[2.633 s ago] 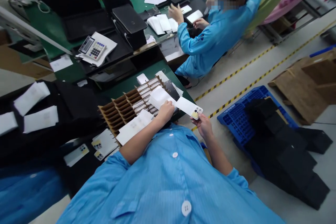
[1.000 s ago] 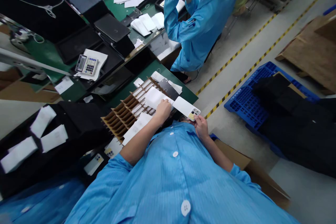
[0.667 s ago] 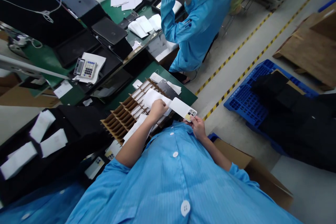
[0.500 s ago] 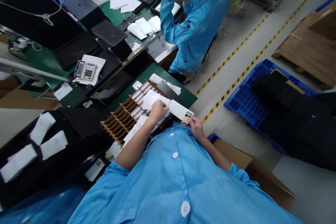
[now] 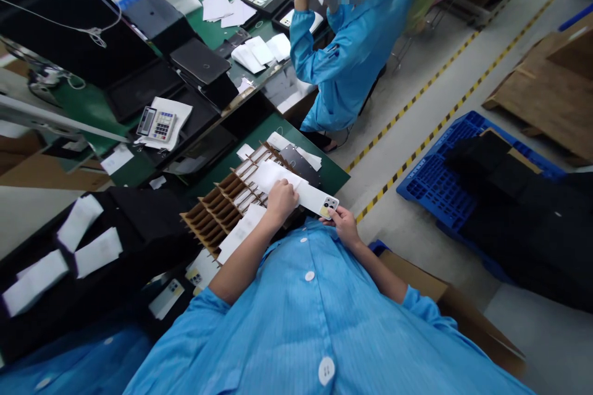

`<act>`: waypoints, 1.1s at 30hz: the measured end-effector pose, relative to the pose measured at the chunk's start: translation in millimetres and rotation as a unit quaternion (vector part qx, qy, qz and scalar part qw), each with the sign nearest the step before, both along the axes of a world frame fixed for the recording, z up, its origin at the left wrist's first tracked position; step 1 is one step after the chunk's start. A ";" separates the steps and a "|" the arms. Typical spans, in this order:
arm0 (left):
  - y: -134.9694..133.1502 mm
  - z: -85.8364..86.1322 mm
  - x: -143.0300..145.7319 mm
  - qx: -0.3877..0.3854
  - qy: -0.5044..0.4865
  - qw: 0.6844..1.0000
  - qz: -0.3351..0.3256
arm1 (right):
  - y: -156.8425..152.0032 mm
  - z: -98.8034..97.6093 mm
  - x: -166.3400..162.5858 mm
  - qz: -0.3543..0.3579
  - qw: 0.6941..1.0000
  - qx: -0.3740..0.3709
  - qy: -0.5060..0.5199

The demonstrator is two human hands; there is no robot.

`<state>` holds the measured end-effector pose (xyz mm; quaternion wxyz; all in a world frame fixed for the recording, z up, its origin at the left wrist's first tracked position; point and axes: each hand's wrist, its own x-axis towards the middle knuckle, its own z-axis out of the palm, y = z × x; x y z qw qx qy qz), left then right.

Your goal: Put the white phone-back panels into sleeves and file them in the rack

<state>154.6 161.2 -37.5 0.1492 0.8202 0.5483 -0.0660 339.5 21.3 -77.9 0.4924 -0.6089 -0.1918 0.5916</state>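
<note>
A white phone (image 5: 311, 197), its camera lenses at the near right end, lies level in front of my shirt. My right hand (image 5: 343, 226) is closed on that camera end, thumb on top. Its other end meets a white sleeve (image 5: 271, 174), and I cannot tell how far inside it reaches. My left hand (image 5: 282, 200) is closed, its fingers curled over the sleeve's edge where the two meet. Under the sleeve stands a cardboard divider grid (image 5: 217, 213), with white packets in several slots and bare slots toward the left.
A co-worker in blue (image 5: 359, 68) sits ahead at a green bench. A calculator (image 5: 157, 124) rests on papers at left. White sleeves (image 5: 98, 252) lie on black material. A cardboard box (image 5: 417, 271) stands at my right, beyond it a blue pallet (image 5: 430, 179).
The phone and sleeve have come closer together, the phone's far end now beside my left fingers. My right hand has shifted slightly left, still holding the camera end.
</note>
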 end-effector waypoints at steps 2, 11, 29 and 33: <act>-0.2 0.5 -1.6 0.012 0.011 1.000 -0.010 | 3.0 -1.2 -2.6 -0.004 1.000 0.003 0.006; -5.5 -7.3 -5.7 0.017 0.020 1.000 -0.002 | 19.3 -14.4 -0.5 0.033 0.997 -0.007 0.068; -18.6 3.2 -9.1 0.000 -0.019 0.999 -0.031 | 49.2 -15.9 -30.2 0.140 0.983 0.013 0.117; -28.2 12.2 -9.6 -0.005 -0.055 0.997 -0.049 | 54.3 -15.8 -32.3 0.212 0.972 0.029 0.096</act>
